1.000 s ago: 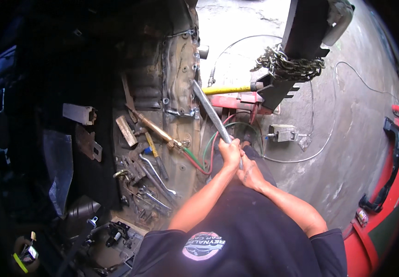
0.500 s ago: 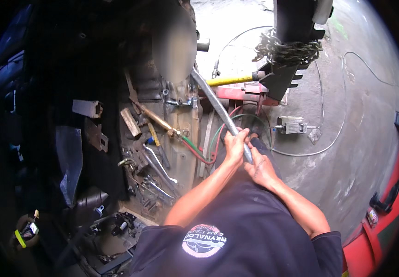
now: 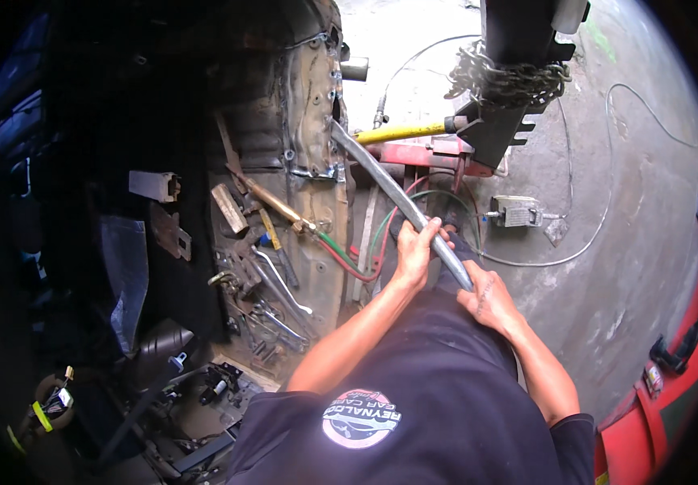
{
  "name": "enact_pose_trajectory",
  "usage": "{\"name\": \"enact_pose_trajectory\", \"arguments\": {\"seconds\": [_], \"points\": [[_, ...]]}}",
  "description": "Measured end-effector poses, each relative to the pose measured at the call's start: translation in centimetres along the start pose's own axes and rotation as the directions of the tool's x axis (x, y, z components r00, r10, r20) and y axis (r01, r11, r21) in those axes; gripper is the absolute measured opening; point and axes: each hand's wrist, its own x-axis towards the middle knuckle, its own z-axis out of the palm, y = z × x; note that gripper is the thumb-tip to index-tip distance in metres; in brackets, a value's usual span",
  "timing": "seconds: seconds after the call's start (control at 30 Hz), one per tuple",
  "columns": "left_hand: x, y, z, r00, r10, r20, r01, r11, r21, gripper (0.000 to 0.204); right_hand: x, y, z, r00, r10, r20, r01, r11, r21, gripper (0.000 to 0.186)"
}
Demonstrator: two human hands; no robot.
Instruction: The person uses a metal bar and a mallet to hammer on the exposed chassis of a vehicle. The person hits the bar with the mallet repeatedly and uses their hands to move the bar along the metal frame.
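Note:
My left hand (image 3: 415, 252) is closed round the middle of a long grey metal bar (image 3: 379, 178). My right hand (image 3: 486, 297) grips the same bar at its lower end, close to my body. The bar runs diagonally up to the edge of a bolted, bare metal panel (image 3: 312, 109) on a stripped car floor. A yellow pole (image 3: 405, 131) lies behind the bar, above red steel equipment (image 3: 409, 152). A brass torch (image 3: 272, 200) with red and green hoses rests on the car floor beside a wooden block (image 3: 228, 210) and several hand tools (image 3: 284, 323).
A black steel post (image 3: 498, 137) wrapped with chain (image 3: 510, 77) stands at the upper right. A foot pedal (image 3: 516, 212) with a hose sits on the concrete floor (image 3: 607, 202). Red panels (image 3: 632, 436) are at the right edge; the dark car interior fills the left.
My hands are farther apart along the bar, with the right one lower and further right. The bar's lower end has shifted right in the view.

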Motion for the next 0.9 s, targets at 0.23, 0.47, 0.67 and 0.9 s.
{"name": "enact_pose_trajectory", "arguments": {"seconds": [0.23, 0.47, 0.67, 0.9], "points": [[-0.2, -0.5, 0.2, 0.990, -0.116, 0.078, 0.112, 0.992, 0.058, 0.027, -0.7, 1.9, -1.4, 1.000, -0.023, -0.015, 0.022, 0.999, -0.048, 0.040], [0.3, -0.7, 0.0, 0.996, -0.077, 0.035, 0.073, 0.992, 0.098, 0.025, -1.7, 2.5, -2.7, 1.000, -0.029, -0.011, 0.028, 0.997, -0.066, 0.038], [0.8, -0.2, -0.2, 0.998, -0.054, 0.020, 0.051, 0.993, 0.104, 0.022, -2.4, 2.1, -4.1, 0.996, 0.062, 0.058, -0.056, 0.994, -0.092, 0.041], [-0.5, -1.8, -0.5, 0.998, -0.066, 0.015, 0.065, 0.995, 0.073, 0.026, -3.2, 4.8, -4.3, 0.998, -0.038, 0.054, 0.045, 0.990, -0.135, 0.041]]}}
